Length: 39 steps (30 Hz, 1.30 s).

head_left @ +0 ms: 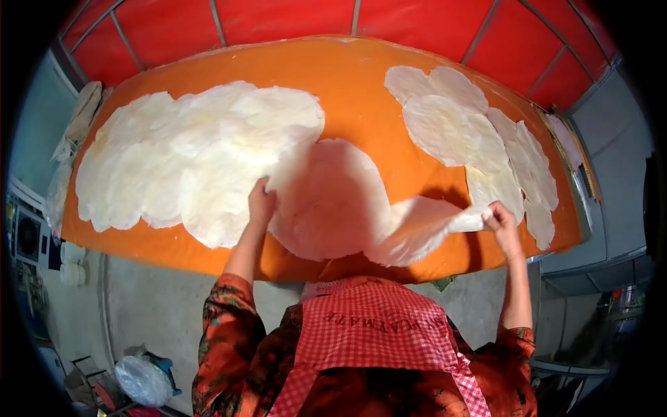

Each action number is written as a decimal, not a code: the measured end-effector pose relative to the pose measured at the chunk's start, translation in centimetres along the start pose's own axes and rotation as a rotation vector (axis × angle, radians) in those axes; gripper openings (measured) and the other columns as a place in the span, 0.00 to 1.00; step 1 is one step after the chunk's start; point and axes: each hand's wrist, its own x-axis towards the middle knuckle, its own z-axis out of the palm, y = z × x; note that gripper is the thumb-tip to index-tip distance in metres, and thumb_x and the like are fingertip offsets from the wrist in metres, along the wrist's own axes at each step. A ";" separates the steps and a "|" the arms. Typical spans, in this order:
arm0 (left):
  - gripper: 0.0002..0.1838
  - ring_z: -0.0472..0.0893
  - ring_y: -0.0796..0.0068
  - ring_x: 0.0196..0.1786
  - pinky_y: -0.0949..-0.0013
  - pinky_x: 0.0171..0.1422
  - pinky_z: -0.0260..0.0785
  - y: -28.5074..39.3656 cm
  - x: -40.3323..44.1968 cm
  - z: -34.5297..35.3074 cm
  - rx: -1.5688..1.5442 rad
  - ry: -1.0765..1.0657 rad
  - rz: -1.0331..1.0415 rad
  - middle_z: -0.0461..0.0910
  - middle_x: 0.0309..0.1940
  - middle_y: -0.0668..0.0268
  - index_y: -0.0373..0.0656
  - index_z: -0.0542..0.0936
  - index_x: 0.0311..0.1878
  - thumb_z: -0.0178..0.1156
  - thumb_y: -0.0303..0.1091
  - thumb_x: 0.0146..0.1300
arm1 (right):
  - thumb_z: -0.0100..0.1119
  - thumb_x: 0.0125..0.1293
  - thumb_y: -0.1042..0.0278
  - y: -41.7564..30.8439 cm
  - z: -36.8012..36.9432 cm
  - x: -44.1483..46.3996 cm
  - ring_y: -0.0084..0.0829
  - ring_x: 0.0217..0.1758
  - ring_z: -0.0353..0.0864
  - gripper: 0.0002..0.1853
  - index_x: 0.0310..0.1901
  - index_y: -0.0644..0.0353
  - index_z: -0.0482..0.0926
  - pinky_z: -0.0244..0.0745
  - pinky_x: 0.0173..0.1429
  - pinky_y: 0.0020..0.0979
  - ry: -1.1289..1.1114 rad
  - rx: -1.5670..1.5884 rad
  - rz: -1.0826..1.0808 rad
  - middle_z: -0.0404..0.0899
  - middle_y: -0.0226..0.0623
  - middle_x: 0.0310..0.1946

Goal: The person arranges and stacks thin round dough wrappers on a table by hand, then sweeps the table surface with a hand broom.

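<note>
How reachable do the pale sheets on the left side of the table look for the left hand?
Probably yes: the left hand is right by the edge of those sheets, with nothing visible in between.

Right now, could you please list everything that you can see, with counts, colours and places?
Left sheet group: one, overlapping, cream-white, table's left
Right sheet group: one, partly overlapping, pale, table's right
Centre sheet: one, round, pale, partly shadowed, table's near middle
Lifted sheet: one, pale, right of centre
Table covering: one, orange, beneath the sheets
Panels: several, red, behind the table
Bars: several, grey, across the panels
Floor: one, grey, near side
Plastic bag: one, clear, lower left
Side clutter: uncountable, mixed, both edges, unclear
Apron: one, red-and-white check, on the person
Left hand: one, bare, at centre sheet's left edge
Right hand: one, bare, pinching lifted sheet
</note>
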 end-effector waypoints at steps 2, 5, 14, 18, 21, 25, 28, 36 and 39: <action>0.11 0.79 0.57 0.31 0.63 0.35 0.71 5.3 -1.7 1.6 0.360 -0.149 0.349 0.78 0.30 0.50 0.36 0.75 0.44 0.54 0.20 0.57 | 0.57 0.66 0.74 -3.4 -1.6 1.2 0.15 0.28 0.65 0.06 0.32 0.60 0.71 0.64 0.34 0.20 0.009 -0.033 -0.018 0.67 0.20 0.23; 0.02 0.76 0.61 0.27 0.64 0.32 0.69 11.3 -3.8 4.1 0.286 -0.095 0.648 0.76 0.26 0.55 0.37 0.72 0.37 0.54 0.25 0.63 | 0.57 0.65 0.76 -7.5 -3.3 2.9 0.15 0.28 0.62 0.07 0.32 0.61 0.69 0.61 0.33 0.21 0.039 -0.159 -0.099 0.64 0.20 0.23; 0.09 0.82 0.65 0.32 0.61 0.34 0.71 4.3 5.3 -1.8 0.462 0.158 0.203 0.81 0.29 0.56 0.41 0.76 0.45 0.58 0.29 0.61 | 0.57 0.62 0.76 -10.5 -2.2 7.9 0.18 0.29 0.62 0.07 0.31 0.62 0.68 0.62 0.35 0.25 0.188 -0.218 -0.182 0.64 0.24 0.24; 0.16 0.82 0.50 0.43 0.56 0.46 0.73 -4.6 8.0 -5.6 0.553 0.142 0.090 0.82 0.37 0.51 0.41 0.76 0.49 0.62 0.32 0.57 | 0.59 0.59 0.74 -10.4 1.1 13.2 0.28 0.30 0.68 0.07 0.34 0.65 0.71 0.67 0.38 0.32 0.203 -0.323 -0.275 0.68 0.35 0.23; 0.17 0.82 0.56 0.41 0.58 0.45 0.73 -5.9 7.4 -6.7 0.473 0.105 0.050 0.82 0.37 0.53 0.40 0.76 0.49 0.63 0.32 0.56 | 0.59 0.58 0.73 -15.0 5.6 15.1 0.43 0.33 0.77 0.07 0.36 0.65 0.73 0.70 0.40 0.40 0.210 -0.442 -0.368 0.77 0.49 0.28; 0.13 0.80 0.66 0.36 0.63 0.43 0.74 -7.0 7.5 -7.5 0.278 0.250 0.111 0.81 0.32 0.58 0.39 0.75 0.47 0.61 0.33 0.61 | 0.57 0.64 0.69 -23.0 14.1 13.0 0.48 0.37 0.81 0.08 0.41 0.63 0.76 0.73 0.41 0.43 0.137 -0.565 -0.493 0.78 0.54 0.32; 0.11 0.79 0.70 0.33 0.65 0.39 0.74 -4.1 6.0 -8.8 -0.180 0.145 -0.107 0.78 0.29 0.62 0.39 0.74 0.43 0.58 0.37 0.67 | 0.57 0.65 0.67 -25.5 21.5 9.6 0.48 0.37 0.80 0.07 0.38 0.62 0.76 0.74 0.42 0.41 -0.057 -0.360 -0.728 0.80 0.46 0.31; 0.24 0.75 0.73 0.26 0.69 0.33 0.71 3.9 -2.7 -7.7 -0.595 -0.061 -0.517 0.79 0.32 0.66 0.44 0.76 0.46 0.43 0.56 0.74 | 0.60 0.64 0.66 -14.6 34.3 1.8 0.36 0.45 0.81 0.13 0.47 0.62 0.79 0.75 0.50 0.31 -0.792 -0.014 -0.747 0.82 0.40 0.38; 0.16 0.79 0.71 0.32 0.70 0.35 0.73 -1.3 -1.9 -9.2 -0.616 -0.208 -0.450 0.81 0.38 0.62 0.39 0.77 0.48 0.50 0.43 0.72 | 0.60 0.60 0.69 -12.2 31.5 2.2 0.43 0.39 0.80 0.17 0.52 0.56 0.80 0.75 0.49 0.35 -0.877 -0.208 -0.543 0.81 0.50 0.35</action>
